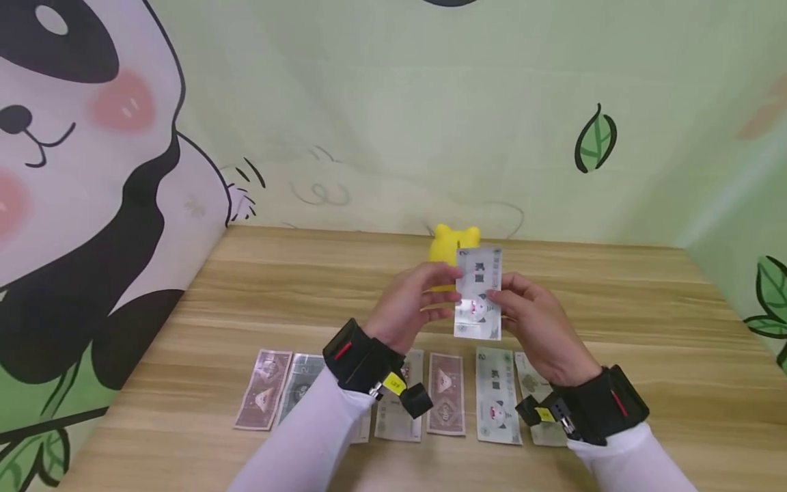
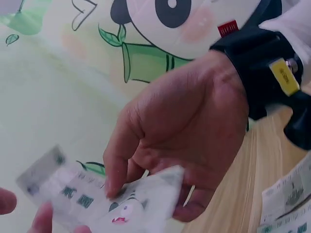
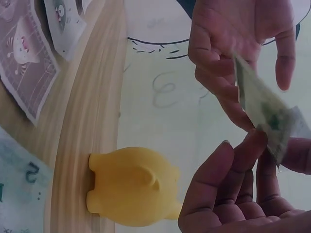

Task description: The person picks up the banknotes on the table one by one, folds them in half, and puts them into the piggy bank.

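Observation:
My right hand (image 1: 541,328) pinches a pale grey-white toy banknote (image 1: 478,307) by its right edge, thumb in front and fingers behind. The note stands upright above the table and carries a cartoon animal and a 2. My left hand (image 1: 402,304) is at the note's left edge, its fingers loosely bent. In the right wrist view, the left thumb stands apart from the note. A yellow animal-shaped money box (image 3: 136,187), with a slot on top, is behind the note, which partly hides it in the head view.
Several toy notes lie in a row near the front of the wooden table (image 1: 295,280), among them a brownish-pink note (image 1: 264,393), another pink note (image 1: 446,400) and a greenish note (image 1: 498,389). My forearms cover some. A printed panda backdrop (image 1: 369,123) rises behind the table.

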Tool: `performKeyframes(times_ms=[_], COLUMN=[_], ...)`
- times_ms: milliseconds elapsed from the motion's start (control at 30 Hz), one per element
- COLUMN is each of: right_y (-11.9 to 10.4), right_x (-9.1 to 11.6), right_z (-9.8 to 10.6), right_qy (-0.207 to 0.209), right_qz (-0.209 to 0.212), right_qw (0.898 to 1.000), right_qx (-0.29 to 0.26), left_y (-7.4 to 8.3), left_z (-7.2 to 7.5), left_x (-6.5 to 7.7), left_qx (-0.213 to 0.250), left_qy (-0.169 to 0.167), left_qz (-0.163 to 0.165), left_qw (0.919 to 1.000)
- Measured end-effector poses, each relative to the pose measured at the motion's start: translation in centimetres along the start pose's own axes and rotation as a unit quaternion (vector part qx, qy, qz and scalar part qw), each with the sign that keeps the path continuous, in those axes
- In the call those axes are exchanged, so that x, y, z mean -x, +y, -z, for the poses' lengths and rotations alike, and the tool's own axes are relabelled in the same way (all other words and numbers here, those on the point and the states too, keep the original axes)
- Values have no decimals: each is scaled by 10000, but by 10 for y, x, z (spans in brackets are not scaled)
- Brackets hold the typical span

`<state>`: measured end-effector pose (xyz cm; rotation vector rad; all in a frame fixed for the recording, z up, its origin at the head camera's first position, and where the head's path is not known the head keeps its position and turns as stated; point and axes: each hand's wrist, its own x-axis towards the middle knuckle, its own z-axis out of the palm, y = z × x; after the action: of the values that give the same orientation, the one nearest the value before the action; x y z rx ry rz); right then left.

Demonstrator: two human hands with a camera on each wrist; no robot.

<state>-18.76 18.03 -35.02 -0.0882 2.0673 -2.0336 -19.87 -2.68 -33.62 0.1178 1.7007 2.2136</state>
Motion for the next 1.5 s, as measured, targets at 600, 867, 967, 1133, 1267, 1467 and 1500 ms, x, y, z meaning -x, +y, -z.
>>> performKeyframes(times_ms=[600,867,967,1133,1267,1467,1500], right_y=[-1,-3,-4,-5,-7,-8,-9], right_x=[5,4,3,0,-1,-1,-1], right_z=[-17,-22,-22,-25,-27,-25,-26], right_qy=[81,-14,-8,83,91,115,122], right_qz=[181,262,286,306,337,433,445], right_qw=[9993,9990,9990,9992,9993,9990,9989], right_qx=[307,359,342,233,109,46,39], left_y=[-20,-19,-18,-15,-13,-12,-11], left_z=[19,25,27,31,33,34,34], left_x=[3,6,7,9,11,10,10], left_qx=[-547,-723,-677,-498,-354,-161,-146], left_qy=[-6,-98,-44,-5,29,48,31], left_qz=[132,-16,-40,-71,-157,-271,-281], left_qw=[9984,9973,9977,9987,9992,9995,9995])
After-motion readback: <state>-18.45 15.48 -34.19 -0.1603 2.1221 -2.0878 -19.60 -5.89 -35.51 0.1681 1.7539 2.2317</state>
